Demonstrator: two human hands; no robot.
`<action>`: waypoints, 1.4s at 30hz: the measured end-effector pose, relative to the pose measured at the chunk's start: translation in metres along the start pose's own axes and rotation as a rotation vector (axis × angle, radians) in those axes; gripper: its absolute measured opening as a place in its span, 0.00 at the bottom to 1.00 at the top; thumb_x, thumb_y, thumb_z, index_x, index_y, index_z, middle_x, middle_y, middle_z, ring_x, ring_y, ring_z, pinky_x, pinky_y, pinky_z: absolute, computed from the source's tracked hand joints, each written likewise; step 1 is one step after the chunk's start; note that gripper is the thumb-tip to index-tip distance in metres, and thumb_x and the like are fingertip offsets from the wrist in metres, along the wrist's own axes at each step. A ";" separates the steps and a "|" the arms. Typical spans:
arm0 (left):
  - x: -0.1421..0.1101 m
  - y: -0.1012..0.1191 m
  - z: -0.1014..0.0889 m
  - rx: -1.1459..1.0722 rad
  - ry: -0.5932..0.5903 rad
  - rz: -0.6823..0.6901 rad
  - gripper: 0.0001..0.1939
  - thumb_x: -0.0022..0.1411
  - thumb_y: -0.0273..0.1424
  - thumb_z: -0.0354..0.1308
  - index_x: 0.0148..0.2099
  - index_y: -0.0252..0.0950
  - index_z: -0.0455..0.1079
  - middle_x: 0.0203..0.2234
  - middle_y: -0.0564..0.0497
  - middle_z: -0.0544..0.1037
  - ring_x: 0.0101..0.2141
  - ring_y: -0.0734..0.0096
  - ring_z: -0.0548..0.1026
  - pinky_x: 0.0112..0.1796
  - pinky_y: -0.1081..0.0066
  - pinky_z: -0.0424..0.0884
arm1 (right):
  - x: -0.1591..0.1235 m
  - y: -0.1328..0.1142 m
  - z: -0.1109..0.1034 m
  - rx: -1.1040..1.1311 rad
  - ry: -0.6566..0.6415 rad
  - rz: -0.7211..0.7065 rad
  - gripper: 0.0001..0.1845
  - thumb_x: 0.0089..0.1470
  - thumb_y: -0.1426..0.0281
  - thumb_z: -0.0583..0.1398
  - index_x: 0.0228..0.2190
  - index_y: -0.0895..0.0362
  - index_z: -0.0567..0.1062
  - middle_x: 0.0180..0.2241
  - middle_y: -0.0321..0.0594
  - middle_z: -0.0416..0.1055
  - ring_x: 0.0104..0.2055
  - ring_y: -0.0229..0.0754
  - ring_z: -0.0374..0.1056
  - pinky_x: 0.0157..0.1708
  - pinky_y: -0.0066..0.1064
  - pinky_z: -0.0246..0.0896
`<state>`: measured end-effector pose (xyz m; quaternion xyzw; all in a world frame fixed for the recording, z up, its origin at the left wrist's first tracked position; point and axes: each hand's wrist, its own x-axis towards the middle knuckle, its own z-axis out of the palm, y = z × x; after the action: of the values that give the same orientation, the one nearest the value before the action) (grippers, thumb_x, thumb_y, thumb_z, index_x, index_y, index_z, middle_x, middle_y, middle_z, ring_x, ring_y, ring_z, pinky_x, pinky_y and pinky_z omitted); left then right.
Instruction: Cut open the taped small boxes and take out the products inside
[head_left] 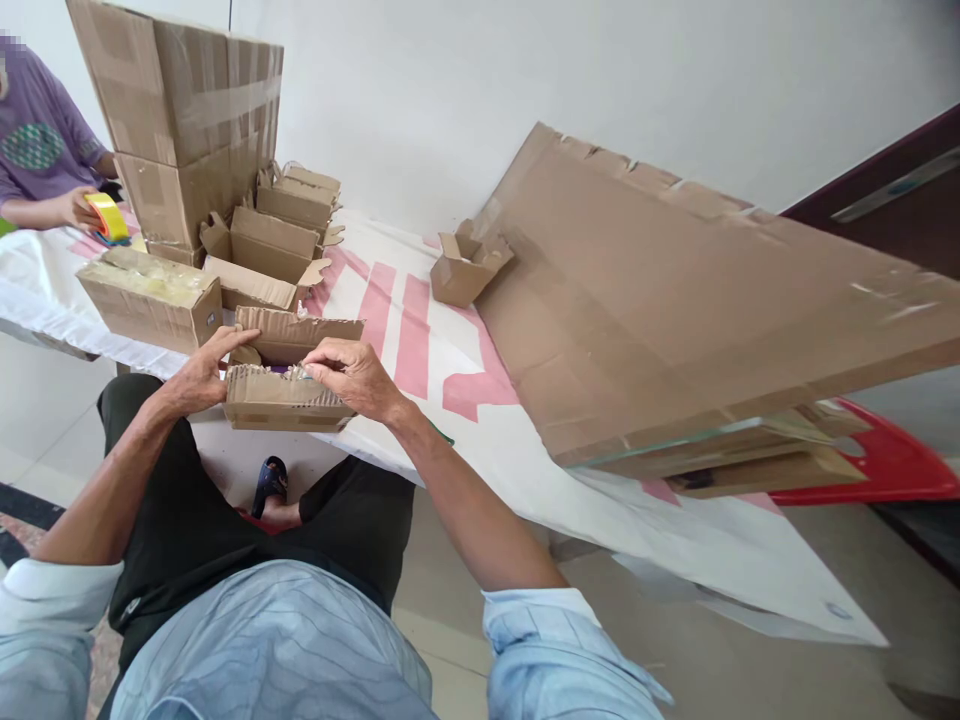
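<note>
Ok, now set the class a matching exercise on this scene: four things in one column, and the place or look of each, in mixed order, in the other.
Things
1. Tape roll
2. Torn-edged box
3. Small open box
4. Tablecloth

Places and looks
A. Beside the large cardboard piece
B. White with pink shapes
C. Touched by the wearer's left hand and right hand
D. Yellow, in another person's hand

Right pairs: 1-D, 2-C, 3-A, 4-B
</note>
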<state>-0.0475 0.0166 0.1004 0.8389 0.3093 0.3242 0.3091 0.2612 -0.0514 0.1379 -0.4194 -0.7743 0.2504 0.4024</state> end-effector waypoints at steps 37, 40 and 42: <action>0.004 0.010 0.034 -0.147 0.347 -0.197 0.43 0.56 0.57 0.80 0.67 0.42 0.80 0.71 0.39 0.76 0.73 0.38 0.72 0.74 0.46 0.71 | 0.006 0.011 -0.016 0.442 0.332 -0.058 0.24 0.66 0.42 0.71 0.36 0.49 0.78 0.40 0.39 0.82 0.42 0.45 0.76 0.48 0.41 0.76; 0.004 0.010 0.035 -0.135 0.344 -0.177 0.40 0.57 0.55 0.81 0.66 0.43 0.81 0.72 0.40 0.76 0.72 0.40 0.73 0.74 0.46 0.71 | 0.006 0.005 -0.026 0.511 0.372 -0.053 0.27 0.65 0.40 0.72 0.37 0.48 0.76 0.37 0.37 0.81 0.38 0.43 0.76 0.46 0.40 0.77; 0.004 0.010 0.035 -0.121 0.336 -0.162 0.38 0.58 0.56 0.80 0.64 0.43 0.82 0.72 0.40 0.76 0.72 0.40 0.73 0.75 0.45 0.71 | 0.008 0.001 -0.032 0.538 0.400 -0.038 0.26 0.65 0.40 0.72 0.38 0.48 0.74 0.34 0.35 0.79 0.36 0.42 0.75 0.43 0.38 0.77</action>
<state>-0.0161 0.0017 0.0879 0.7253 0.4031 0.4518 0.3278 0.2862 -0.0425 0.1578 -0.3243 -0.5936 0.3510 0.6475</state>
